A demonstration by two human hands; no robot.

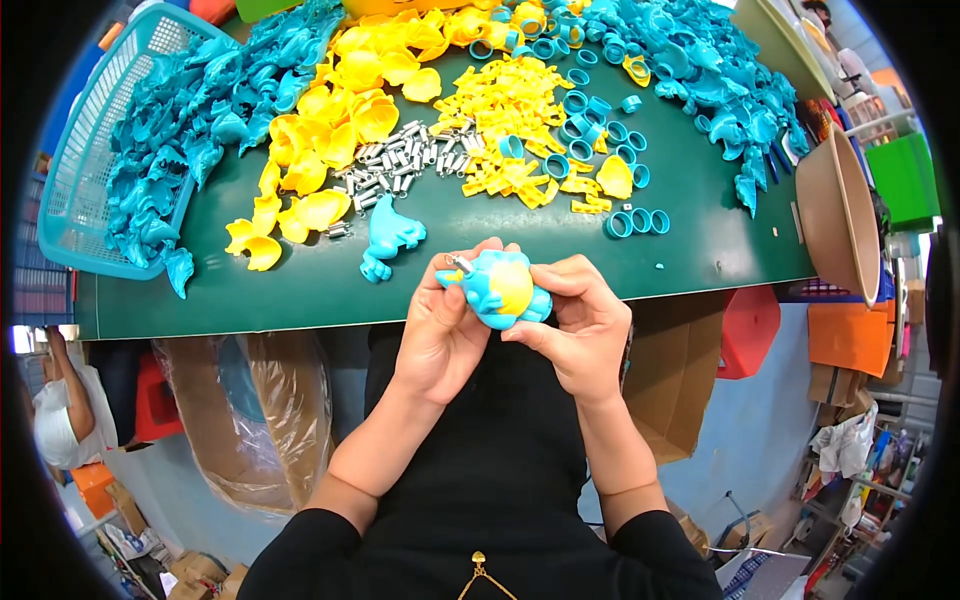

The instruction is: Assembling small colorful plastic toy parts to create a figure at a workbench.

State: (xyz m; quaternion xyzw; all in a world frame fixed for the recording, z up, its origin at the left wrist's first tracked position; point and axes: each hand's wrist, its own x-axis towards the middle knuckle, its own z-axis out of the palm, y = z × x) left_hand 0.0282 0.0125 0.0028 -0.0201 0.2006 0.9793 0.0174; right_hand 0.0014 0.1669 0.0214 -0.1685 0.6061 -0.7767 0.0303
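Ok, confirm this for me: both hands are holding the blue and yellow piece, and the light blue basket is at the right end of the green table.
One thing is wrong: the head view shows the light blue basket at the left end of the green table. The left hand and right hand do hold the blue and yellow piece.

Assembly workshop, by the look of it: green worktable (725,245) heaped with loose blue plastic parts (690,60), yellow plastic parts (505,95) and small metal pieces (402,155); openwork basket (72,190), cardboard box (680,375) below, cluttered shelving (880,490) at right.
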